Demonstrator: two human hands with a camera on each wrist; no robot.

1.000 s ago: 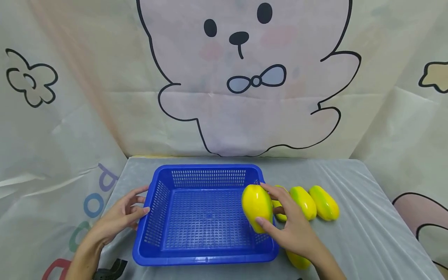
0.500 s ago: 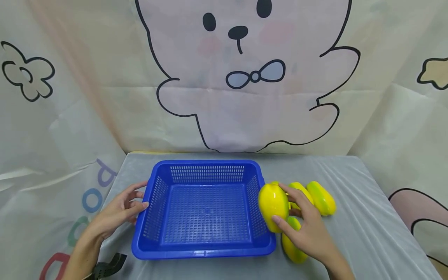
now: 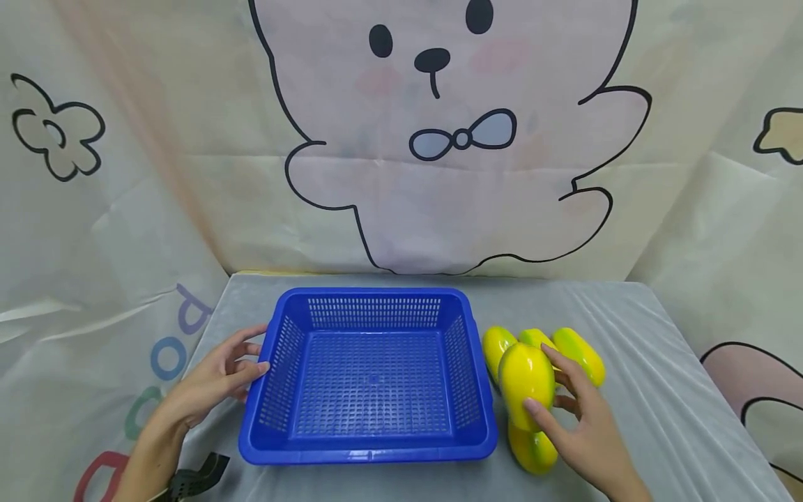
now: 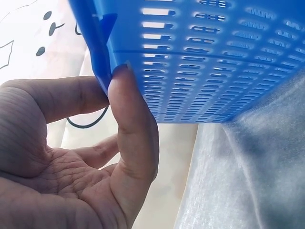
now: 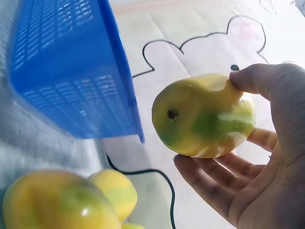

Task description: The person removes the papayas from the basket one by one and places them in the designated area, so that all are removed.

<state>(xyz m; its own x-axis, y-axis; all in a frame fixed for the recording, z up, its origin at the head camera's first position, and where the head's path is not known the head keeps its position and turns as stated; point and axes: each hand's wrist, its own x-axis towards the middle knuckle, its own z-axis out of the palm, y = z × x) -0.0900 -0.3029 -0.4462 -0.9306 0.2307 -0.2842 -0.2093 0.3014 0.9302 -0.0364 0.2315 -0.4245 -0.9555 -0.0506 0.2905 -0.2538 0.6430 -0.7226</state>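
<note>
At the basket's left side my left hand (image 3: 216,380) pinches the rim of a blue plastic basket (image 3: 370,457) between thumb and fingers. The left wrist view shows the thumb and a finger (image 4: 133,124) on either side of that rim. In my right hand (image 3: 586,425) is a glossy yellow papaya (image 3: 525,380) with green streaks, held by thumb and fingertips. Its dark stem end shows in the right wrist view, where the papaya (image 5: 205,117) is off the table. Behind and below it lie other papayas, one (image 3: 533,453) nearer me and partly hidden.
The basket's perforated floor (image 3: 373,390) is bare. Right of it, more papayas lie close together, one (image 3: 580,355) furthest right. Grey cloth (image 3: 665,418) covers the table. A printed curtain (image 3: 439,209) hangs along the back edge.
My right hand has carried the papaya rightward, from over the basket's right rim to above the other papayas. My left hand keeps its grip on the basket, which has stayed in place.
</note>
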